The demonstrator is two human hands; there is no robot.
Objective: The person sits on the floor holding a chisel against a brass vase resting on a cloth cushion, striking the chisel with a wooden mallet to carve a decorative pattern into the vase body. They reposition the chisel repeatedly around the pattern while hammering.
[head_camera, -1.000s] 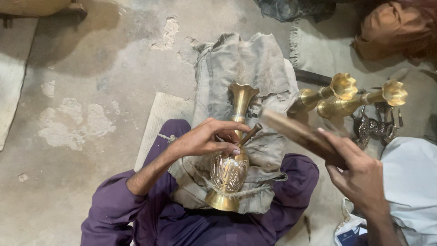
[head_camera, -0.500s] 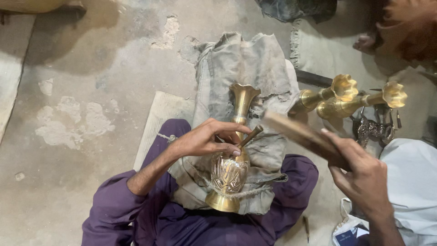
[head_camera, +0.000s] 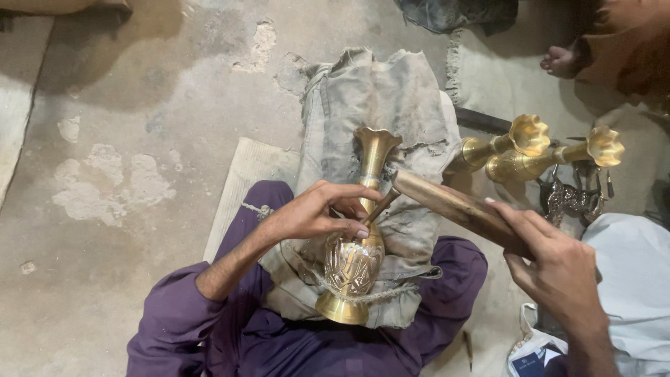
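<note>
Item: brass vase (head_camera: pixel 352 258) lying on grey cloth (head_camera: pixel 377 105) across our lap. Our left hand (head_camera: pixel 307 213) pinches a small chisel (head_camera: pixel 380 206) against it; our right hand (head_camera: pixel 558 269) grips a wooden mallet (head_camera: pixel 453 206).

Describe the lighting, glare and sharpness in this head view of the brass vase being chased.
Head view: soft, dim light; bright glare on the brass vase belly and the flared vases beside it; dark shadow in the upper left corner; left hand and right hand with wooden mallet look fairly sharp; edges slightly stretched.
</note>
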